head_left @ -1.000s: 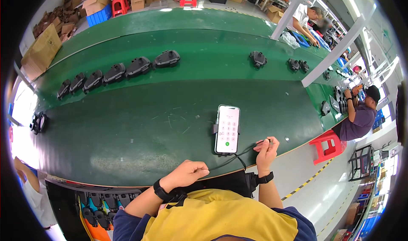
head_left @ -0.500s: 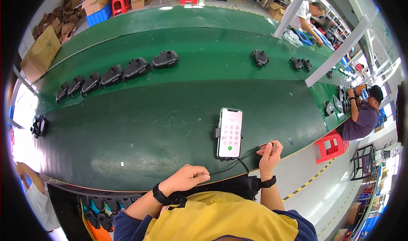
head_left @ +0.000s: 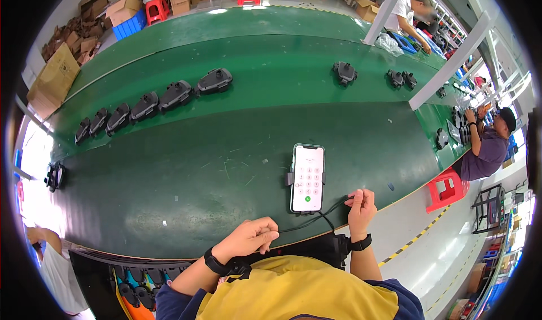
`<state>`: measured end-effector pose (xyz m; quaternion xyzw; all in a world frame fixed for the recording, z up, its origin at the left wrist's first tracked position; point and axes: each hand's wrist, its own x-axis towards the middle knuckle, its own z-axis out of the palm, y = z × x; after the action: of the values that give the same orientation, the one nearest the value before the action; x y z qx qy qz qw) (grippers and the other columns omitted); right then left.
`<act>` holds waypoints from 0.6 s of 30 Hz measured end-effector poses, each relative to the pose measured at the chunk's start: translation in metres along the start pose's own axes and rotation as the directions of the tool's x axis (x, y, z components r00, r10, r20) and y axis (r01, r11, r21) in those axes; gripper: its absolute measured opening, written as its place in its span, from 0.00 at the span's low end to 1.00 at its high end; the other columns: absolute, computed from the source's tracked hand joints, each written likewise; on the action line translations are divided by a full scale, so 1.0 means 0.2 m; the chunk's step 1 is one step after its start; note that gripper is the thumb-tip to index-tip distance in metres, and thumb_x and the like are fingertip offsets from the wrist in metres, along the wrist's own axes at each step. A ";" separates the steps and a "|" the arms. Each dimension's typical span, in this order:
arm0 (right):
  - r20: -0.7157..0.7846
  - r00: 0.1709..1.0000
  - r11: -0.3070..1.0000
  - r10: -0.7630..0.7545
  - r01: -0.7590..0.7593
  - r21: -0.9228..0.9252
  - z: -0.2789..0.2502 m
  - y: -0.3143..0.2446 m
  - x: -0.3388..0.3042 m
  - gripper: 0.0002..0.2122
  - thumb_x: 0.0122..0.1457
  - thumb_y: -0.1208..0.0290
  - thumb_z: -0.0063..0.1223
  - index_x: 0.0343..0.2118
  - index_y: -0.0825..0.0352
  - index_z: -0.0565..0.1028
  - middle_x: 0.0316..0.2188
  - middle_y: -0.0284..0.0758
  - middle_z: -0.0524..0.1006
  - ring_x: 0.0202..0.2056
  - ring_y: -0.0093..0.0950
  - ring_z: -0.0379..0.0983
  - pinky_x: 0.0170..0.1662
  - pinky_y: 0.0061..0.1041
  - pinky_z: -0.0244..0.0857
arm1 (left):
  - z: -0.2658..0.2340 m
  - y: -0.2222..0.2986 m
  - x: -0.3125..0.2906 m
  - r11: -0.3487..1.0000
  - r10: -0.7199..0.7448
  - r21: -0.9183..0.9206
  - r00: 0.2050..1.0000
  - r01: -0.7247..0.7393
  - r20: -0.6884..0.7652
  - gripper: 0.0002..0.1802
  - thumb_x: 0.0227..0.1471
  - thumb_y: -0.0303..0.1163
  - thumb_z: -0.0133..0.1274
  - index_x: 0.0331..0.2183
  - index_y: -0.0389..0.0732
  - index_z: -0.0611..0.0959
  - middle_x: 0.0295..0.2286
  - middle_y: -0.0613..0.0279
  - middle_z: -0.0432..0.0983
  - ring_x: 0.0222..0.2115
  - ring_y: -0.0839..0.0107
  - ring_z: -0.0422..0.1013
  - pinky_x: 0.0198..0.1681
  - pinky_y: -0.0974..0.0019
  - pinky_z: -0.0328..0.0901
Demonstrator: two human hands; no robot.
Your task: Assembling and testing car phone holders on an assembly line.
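- Narrowly, my left grip [head_left: 251, 237] pinches the dark cable [head_left: 302, 226] at the phone's [head_left: 308, 179] seven o'clock.
- My right grip [head_left: 361, 211] pinches it at four.
- The phone sits on the bench [head_left: 169, 176]; light, even tension should keep cable from snagging its holder [head_left: 290, 178].

We've got six dark casings [head_left: 144, 106] in a slanted row running in from the table's [head_left: 248, 134] left edge, one black part [head_left: 55, 176] right at that edge. Past the far edge we see a blue crate [head_left: 129, 25]. Off the right edge: red stool [head_left: 447, 190], co-worker in purple [head_left: 489, 155].
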<state>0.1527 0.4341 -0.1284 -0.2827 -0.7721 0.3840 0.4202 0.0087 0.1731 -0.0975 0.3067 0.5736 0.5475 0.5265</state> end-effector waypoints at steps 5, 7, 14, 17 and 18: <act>0.009 1.000 0.998 0.014 -0.013 -0.066 0.00 -0.03 0.01 0.06 0.58 0.71 0.46 0.30 0.69 0.70 0.16 0.32 0.72 0.15 0.19 0.68 0.20 0.16 0.61 | -0.01 -0.02 0.01 0.998 0.048 -0.050 0.999 -0.048 0.010 0.07 0.56 0.29 0.42 0.31 0.34 0.70 0.16 0.65 0.70 0.19 0.77 0.70 0.28 0.72 0.67; 0.005 1.000 0.996 0.006 -0.005 -0.088 0.00 -0.02 0.01 0.06 0.58 0.71 0.46 0.30 0.69 0.71 0.16 0.32 0.72 0.14 0.19 0.68 0.19 0.16 0.61 | -0.01 -0.02 0.02 0.998 0.044 -0.045 0.999 -0.043 0.013 0.07 0.56 0.29 0.41 0.31 0.34 0.70 0.16 0.65 0.70 0.19 0.76 0.70 0.29 0.71 0.67; -0.019 0.997 0.985 -0.075 0.071 -0.160 0.00 -0.02 0.02 0.06 0.57 0.71 0.47 0.29 0.69 0.72 0.16 0.32 0.71 0.14 0.19 0.66 0.19 0.16 0.59 | -0.01 -0.03 0.02 0.999 0.047 0.026 0.998 -0.048 0.034 0.10 0.57 0.30 0.40 0.30 0.34 0.71 0.17 0.63 0.72 0.21 0.75 0.71 0.31 0.72 0.67; -0.031 0.998 0.984 -0.063 0.057 -0.167 0.00 -0.01 0.02 0.06 0.58 0.71 0.47 0.30 0.69 0.72 0.16 0.32 0.72 0.14 0.18 0.66 0.19 0.16 0.60 | -0.02 -0.02 0.02 0.998 0.039 0.049 0.998 -0.041 0.039 0.10 0.57 0.30 0.40 0.29 0.34 0.71 0.17 0.63 0.73 0.21 0.75 0.71 0.31 0.72 0.67; -0.032 0.997 0.984 -0.064 0.058 -0.166 0.00 -0.01 0.02 0.06 0.58 0.71 0.47 0.30 0.69 0.72 0.16 0.32 0.72 0.14 0.18 0.66 0.19 0.16 0.60 | -0.02 -0.01 0.02 0.998 0.034 0.060 0.999 -0.037 0.042 0.10 0.56 0.30 0.40 0.29 0.34 0.72 0.17 0.62 0.73 0.22 0.75 0.72 0.31 0.72 0.66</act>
<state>0.1499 0.4350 -0.1251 -0.2997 -0.8016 0.3002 0.4213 0.0048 0.1753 -0.1020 0.3437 0.5734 0.5328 0.5188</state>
